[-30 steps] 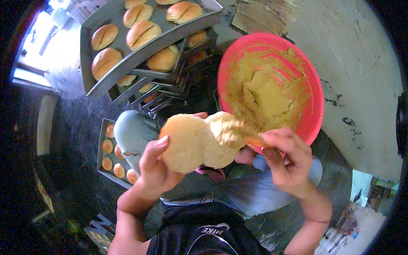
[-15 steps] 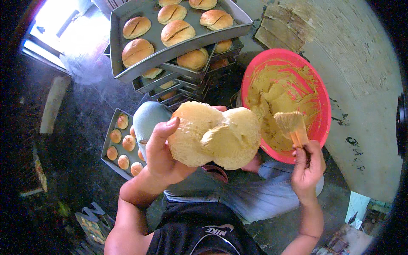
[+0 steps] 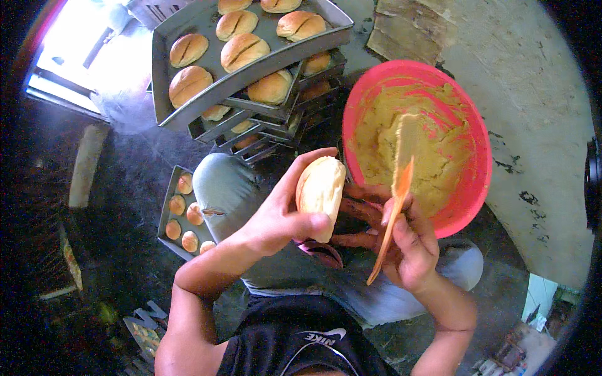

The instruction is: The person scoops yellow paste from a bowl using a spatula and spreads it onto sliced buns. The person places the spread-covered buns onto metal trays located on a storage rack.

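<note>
My left hand (image 3: 279, 222) grips a bun (image 3: 318, 191) turned on edge, its two halves folded together, pale inner edge facing up. To its right, my right hand (image 3: 411, 244) holds a flat brush (image 3: 399, 194) with an orange handle; its cream-smeared bristles point upward in front of the red bowl, and some fingers reach toward the bun. The red bowl (image 3: 478, 169) behind them contains yellow-tan cream smeared up its sides.
Stacked metal trays (image 3: 160, 94) of slit buns stand at the upper left. Another tray (image 3: 164, 219) of buns lies beside my bent left knee (image 3: 222, 178). A flattened brown sheet (image 3: 401, 34) is behind the bowl. A bright opening (image 3: 69, 56) is at far upper left.
The bun was spread open with cream on it and is now folded and turned sideways. The brush has moved left toward the bun, its handle now more upright and edge-on.
</note>
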### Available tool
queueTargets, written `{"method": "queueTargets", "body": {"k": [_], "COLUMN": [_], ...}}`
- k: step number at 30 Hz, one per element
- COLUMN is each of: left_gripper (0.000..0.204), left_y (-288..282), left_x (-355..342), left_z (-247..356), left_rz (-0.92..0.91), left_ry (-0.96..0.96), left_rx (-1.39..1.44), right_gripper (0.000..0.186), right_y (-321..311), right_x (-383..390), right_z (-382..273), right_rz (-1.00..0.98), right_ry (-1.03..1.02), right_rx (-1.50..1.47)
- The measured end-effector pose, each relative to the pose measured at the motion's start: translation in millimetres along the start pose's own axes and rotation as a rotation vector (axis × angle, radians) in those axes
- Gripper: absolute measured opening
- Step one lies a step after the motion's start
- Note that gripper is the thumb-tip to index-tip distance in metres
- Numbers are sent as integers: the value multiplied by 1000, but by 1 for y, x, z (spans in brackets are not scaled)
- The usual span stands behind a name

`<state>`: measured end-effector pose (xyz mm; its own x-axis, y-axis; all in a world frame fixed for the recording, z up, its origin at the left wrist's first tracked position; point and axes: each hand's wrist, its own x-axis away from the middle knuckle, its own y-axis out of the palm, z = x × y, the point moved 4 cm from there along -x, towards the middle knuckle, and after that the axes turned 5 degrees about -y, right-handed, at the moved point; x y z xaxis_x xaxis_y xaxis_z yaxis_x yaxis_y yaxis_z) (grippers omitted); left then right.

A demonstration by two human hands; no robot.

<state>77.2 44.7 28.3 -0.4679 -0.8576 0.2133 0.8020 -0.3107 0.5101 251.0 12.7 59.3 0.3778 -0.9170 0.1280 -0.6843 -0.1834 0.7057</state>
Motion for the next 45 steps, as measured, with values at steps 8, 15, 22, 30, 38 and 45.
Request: {"method": "queueTargets", "body": {"k": [8, 15, 22, 30, 38, 45], "left_gripper": [84, 66, 87, 72, 72, 51], "left_y": [-51, -258, -468, -359, -352, -301], "left_x": [-11, -110, -209, -315, -305, -270], "left_z": [102, 287, 320, 303, 308, 291], "left_rz": [228, 811, 773, 417, 1000, 923], "left_ry": [254, 278, 62, 172, -18, -387], "left_rx": [-397, -1359, -1654, -1608, -1811, -1802], "right_gripper": [56, 46, 36, 42, 24, 32], "right_y": [-33, -100, -129, -139, -159, -130], "right_x": [-9, -5, -12, -8, 25, 11], "right_z": [-29, -61, -65, -74, -85, -88], "right_rz": [56, 344, 361, 553, 554, 526], "right_ry": [-83, -454, -453, -444, -331, -467], "right_rx": [110, 472, 451, 673, 383, 649]}}
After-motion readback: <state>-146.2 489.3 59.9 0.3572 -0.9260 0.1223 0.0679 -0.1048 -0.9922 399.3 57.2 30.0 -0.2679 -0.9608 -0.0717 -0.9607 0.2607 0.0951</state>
